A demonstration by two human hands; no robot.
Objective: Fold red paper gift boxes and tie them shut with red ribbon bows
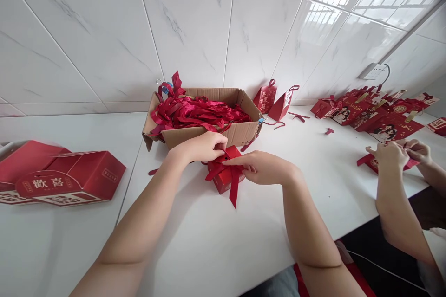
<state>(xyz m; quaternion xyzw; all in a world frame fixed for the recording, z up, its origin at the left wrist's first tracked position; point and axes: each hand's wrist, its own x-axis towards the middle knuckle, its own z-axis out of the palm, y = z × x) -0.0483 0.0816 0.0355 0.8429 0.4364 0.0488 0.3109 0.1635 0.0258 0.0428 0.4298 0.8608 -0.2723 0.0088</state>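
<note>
A small red box (223,181) rests on the white table in front of me, with a red ribbon (234,188) tied across its top and one tail hanging over its near side. My left hand (207,146) is at the box's upper left, its thumb and fingers pinched on the ribbon. From the right, my right hand (263,167) reaches over the box; its index finger presses on the ribbon's knot and its other fingers are curled by the box's side. Just behind the box stands an open cardboard carton (198,136) heaped with dark red ribbons (205,112).
Large red gift boxes (94,174) lie at the left. Two small red bags (280,104) lean near the tiled wall. At the right, a person's hands (392,154) work on another red box, before many red boxes (386,125). Ribbon scraps (298,116) lie about.
</note>
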